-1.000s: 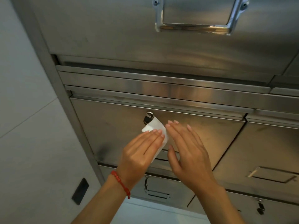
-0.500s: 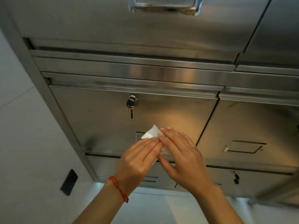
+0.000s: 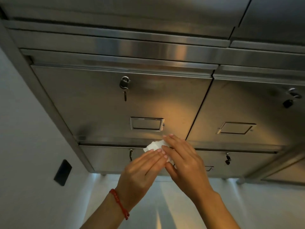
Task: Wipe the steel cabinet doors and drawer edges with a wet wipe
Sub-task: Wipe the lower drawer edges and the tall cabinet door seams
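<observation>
Up close, from the head camera: steel cabinet filling the upper frame, seen from below at a steep angle. Left drawer front at centre, with padlock and hanging key at 12 o'clock on its face, recessed handle at 6 o'clock below them. Right drawer front at 3 o'clock of it, a narrow dark seam between the two, carrying a second recessed handle and another padlock toward its far right.

White wet wipe bunched at the bottom edge of the left drawer front, at 6 o'clock from the first handle, over the gap to the lower drawer row. Left hand coming in from 7 o'clock, fingers straight and flat, tips laid on the wipe; grip relaxed rather than clenched. Right hand from 5 o'clock, fingers extended over the wipe's right side, thumb tucked under at the lower edge; flat and pressing, not curled round it as far as can be seen. Fingertips of both hands touching each other over the wipe. Red string bracelet on the left wrist.

Pale wall at 9 o'clock, with a small dark rectangular plate on it. Light floor at 6 o'clock beneath the cabinet.
</observation>
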Action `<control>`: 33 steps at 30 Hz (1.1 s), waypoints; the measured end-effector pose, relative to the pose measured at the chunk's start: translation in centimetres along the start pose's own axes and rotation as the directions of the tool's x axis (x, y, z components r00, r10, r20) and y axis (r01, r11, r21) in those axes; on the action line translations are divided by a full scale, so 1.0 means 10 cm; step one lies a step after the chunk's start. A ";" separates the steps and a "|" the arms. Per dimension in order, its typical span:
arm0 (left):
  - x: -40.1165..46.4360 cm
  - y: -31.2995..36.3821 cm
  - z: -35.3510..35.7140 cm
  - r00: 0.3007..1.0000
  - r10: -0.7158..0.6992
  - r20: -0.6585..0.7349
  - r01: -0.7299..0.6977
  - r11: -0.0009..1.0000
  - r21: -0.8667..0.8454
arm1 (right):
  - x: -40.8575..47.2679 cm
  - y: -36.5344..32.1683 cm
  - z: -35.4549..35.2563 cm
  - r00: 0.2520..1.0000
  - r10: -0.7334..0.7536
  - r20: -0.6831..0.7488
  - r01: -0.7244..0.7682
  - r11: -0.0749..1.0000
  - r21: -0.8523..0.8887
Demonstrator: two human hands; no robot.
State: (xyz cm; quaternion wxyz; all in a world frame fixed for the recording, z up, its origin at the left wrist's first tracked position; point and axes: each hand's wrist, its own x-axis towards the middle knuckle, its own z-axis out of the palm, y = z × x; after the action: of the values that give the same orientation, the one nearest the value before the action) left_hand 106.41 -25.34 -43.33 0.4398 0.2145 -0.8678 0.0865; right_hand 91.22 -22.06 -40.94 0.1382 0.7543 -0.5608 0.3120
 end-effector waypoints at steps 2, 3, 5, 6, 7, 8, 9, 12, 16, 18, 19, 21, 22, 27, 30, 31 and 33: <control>-0.05 0.06 0.06 1.000 -0.008 0.018 0.008 1.000 -0.009 | -0.09 0.03 -0.01 1.000 -0.006 -0.029 0.006 1.000 0.010; -0.07 0.09 0.08 1.000 -0.013 0.027 0.013 1.000 -0.012 | -0.13 0.05 -0.01 0.999 -0.006 -0.039 0.007 1.000 0.009; -0.08 0.14 0.14 0.999 -0.020 0.044 0.021 1.000 -0.007 | -0.21 0.12 -0.02 0.999 -0.013 -0.045 0.013 1.000 -0.003; -0.08 0.17 0.17 0.998 -0.024 0.051 0.024 1.000 -0.003 | -0.24 0.15 -0.02 0.999 -0.017 -0.047 0.017 1.000 -0.008; -0.08 0.20 0.20 0.998 -0.028 0.058 0.028 1.000 0.000 | -0.28 0.19 -0.03 0.999 -0.020 -0.043 0.019 1.000 -0.015; -0.07 0.23 0.24 0.997 -0.035 0.066 0.034 0.999 0.004 | -0.32 0.23 -0.04 0.999 -0.023 -0.040 0.023 1.000 -0.020; -0.06 0.26 0.28 0.996 -0.042 0.074 0.042 0.999 0.008 | -0.35 0.28 -0.05 0.999 -0.025 -0.041 0.024 1.000 -0.020; -0.03 0.39 0.42 0.994 -0.074 0.083 0.072 0.997 0.026 | -0.47 0.46 -0.10 0.998 -0.039 -0.048 0.038 0.999 -0.017; 0.07 0.63 0.65 0.992 -0.095 0.082 0.090 0.994 0.053 | -0.68 0.75 -0.20 0.997 -0.055 -0.053 0.053 0.998 -0.028; 0.15 0.76 0.77 0.991 -0.102 0.090 0.097 0.994 0.055 | -0.76 0.92 -0.26 0.997 -0.062 -0.046 0.060 0.997 -0.041; 0.20 0.82 0.83 0.990 -0.108 0.092 0.104 0.993 0.054 | -0.80 1.00 -0.29 0.997 -0.064 -0.046 0.062 0.997 -0.044; 0.29 0.94 0.96 0.988 -0.118 0.097 0.114 0.992 0.046 | -0.88 1.17 -0.35 0.997 -0.064 -0.052 0.062 0.997 -0.040; 0.33 0.99 1.02 0.987 -0.120 0.104 0.116 0.992 0.040 | -0.91 1.26 -0.38 0.997 -0.063 -0.053 0.061 0.997 -0.037; 0.49 1.23 1.30 0.984 -0.119 0.131 0.117 0.993 0.019 | -1.06 1.64 -0.51 0.996 -0.073 -0.043 0.072 0.997 -0.021; 0.53 1.30 1.45 0.987 -0.119 0.110 0.117 0.993 0.022 | -1.13 1.80 -0.52 0.995 -0.087 -0.054 0.086 0.996 -0.015; 0.53 1.32 1.49 0.989 -0.114 0.098 0.112 0.993 0.023 | -1.15 1.85 -0.51 0.994 -0.091 -0.067 0.090 0.996 -0.015; 0.51 1.34 1.54 0.989 -0.115 0.095 0.114 0.993 0.021 | -1.18 1.91 -0.47 0.991 -0.094 -0.096 0.094 0.996 -0.007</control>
State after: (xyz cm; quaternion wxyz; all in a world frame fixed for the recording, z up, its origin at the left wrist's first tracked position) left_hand 86.53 -20.13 -47.92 0.3999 0.2713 -0.8736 0.0576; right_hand 69.82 -16.81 -47.40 0.1808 0.7639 -0.5177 0.3403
